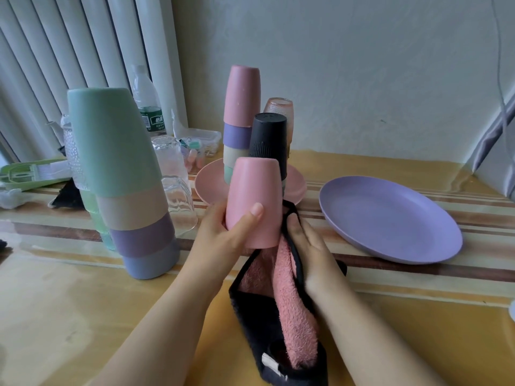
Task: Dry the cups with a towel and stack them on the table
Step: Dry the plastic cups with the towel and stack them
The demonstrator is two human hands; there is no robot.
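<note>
Right now the left hand (237,232) grips a pink cup (255,201), held upside down w/ its base up and rim down, thumb across the front of the cup and the other fingers curled round the far side. Cup sits just above the counter (69,302), front-centre, not touching it as far as I can tell. Right hand (309,246) is just beside the cup's right side, fingers straight and close together, pressing a towel (289,310) (pink terry w/ black edging) vs. the cup's lower wall; rest of the towel hangs down toward the camera, a small white tag near its bottom end, text too small to read. Left of the hands stands a stack of inverted cups (125,185), green on top, then beige, purple, blue-grey at the bottom, resting on the counter. Behind the held cup a second stack (241,121), pink on top, then purple, beige, green, stands on a pink plate (207,185), w/ a black ribbed cup (269,143) upside down beside it and a pinkish glass (278,107) behind. Purple plate (390,221) lies to the right, well apart from the hands. Water bottle (147,107) at the back left has a green label w/ white characters, not legible. Clear glasses (172,174) stand inverted between the two stacks.
</note>
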